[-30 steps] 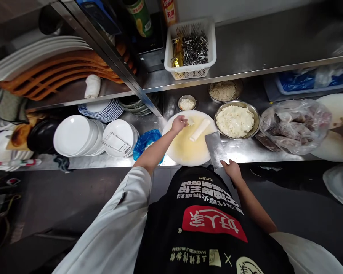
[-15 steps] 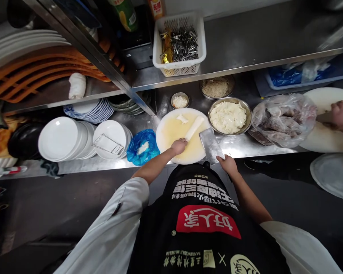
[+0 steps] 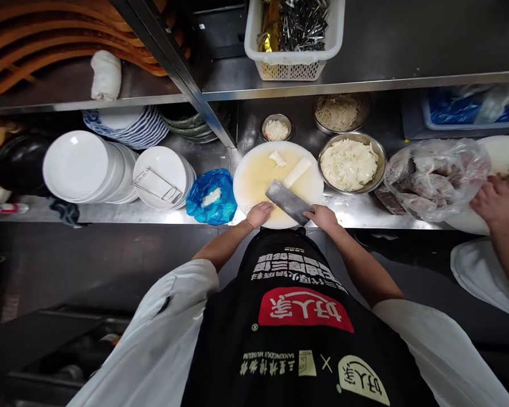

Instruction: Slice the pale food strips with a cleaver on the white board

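My right hand (image 3: 323, 218) is closed round the handle end of a cleaver (image 3: 292, 202), whose broad blade slants up and left over the round cutting board (image 3: 248, 164). A thick white stick of food (image 3: 297, 172) lies on the board, its near end meeting or hidden by the blade. At the board's front left edge rests my left hand (image 3: 260, 215), fingers curled, just beside the blade's far corner. What it holds, if anything, is hidden. A small white scrap (image 3: 277, 159) lies toward the back of the board.
Right of the board stands a metal bowl (image 3: 382, 169) of white slices; a bagged lump (image 3: 436, 175) lies beyond. A co-worker's hand (image 3: 497, 200) is at another board. Left are a blue bag (image 3: 195, 200) and white plates (image 3: 74, 164). A steel shelf (image 3: 385, 85) overhangs the back.
My left hand has drawn back off the white stick toward the board's front edge. The cleaver has swung left across the board. The co-worker's hand has come further into view.
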